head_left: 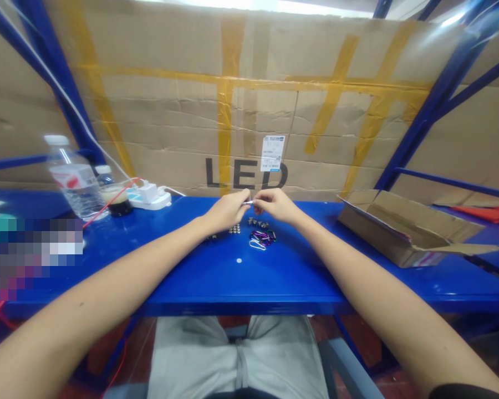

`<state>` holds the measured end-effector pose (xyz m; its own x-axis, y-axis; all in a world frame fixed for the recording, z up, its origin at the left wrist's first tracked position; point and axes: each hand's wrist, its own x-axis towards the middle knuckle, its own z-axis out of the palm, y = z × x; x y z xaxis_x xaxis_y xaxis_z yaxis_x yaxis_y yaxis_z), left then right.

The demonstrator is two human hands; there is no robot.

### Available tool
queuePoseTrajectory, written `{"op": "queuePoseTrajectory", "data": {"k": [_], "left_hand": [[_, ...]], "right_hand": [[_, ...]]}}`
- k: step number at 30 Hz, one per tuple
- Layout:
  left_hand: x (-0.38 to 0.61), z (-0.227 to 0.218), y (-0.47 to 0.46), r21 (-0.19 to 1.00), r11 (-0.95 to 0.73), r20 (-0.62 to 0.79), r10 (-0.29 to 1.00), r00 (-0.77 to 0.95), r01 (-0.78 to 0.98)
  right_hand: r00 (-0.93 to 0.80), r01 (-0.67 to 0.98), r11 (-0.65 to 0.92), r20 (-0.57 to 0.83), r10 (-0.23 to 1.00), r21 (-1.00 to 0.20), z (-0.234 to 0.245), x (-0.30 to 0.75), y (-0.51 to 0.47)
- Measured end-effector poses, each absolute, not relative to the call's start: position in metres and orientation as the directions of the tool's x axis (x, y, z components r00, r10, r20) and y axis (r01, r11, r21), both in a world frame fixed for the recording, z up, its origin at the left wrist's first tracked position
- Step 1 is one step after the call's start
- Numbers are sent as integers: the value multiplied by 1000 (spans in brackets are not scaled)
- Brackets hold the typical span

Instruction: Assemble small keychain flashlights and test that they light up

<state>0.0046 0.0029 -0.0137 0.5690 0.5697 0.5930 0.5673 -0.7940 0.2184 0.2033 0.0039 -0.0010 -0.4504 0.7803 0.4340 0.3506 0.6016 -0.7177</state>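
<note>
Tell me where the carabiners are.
In the head view, the carabiners lie just right of centre on the blue table, on the near side of the small metal pieces and the right hand.

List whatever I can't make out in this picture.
All in the head view:
White piece: ends covered by the left hand and right hand.
Label: fine print too small and blurred.
Dark bits: too small; the left forearm may hide more.
Red thing: cut off by the right edge.
Left-edge patch: pixelation hides what is there.
</note>
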Motion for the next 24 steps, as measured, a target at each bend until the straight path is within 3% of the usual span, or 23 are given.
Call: {"op": "queuePoseTrajectory", "data": {"k": [6,12,16,24], "left_hand": [[6,-10,4,168,-806,641,527,558,567],[7,-12,8,154,-844,698,461,548,514],[8,-11,6,197,-843,695,481,535,501],[9,-9,6,131,-877,719,405,565,461]], "right_hand": [[-426,274,507,369,826,-818,0,203,4],[-391,59,255,213,895,-965,-6,204,8],[-396,-3,161,149,906,-987,-7,204,10],[-413,-31,88,93,906,-996,0,202,1]]}}
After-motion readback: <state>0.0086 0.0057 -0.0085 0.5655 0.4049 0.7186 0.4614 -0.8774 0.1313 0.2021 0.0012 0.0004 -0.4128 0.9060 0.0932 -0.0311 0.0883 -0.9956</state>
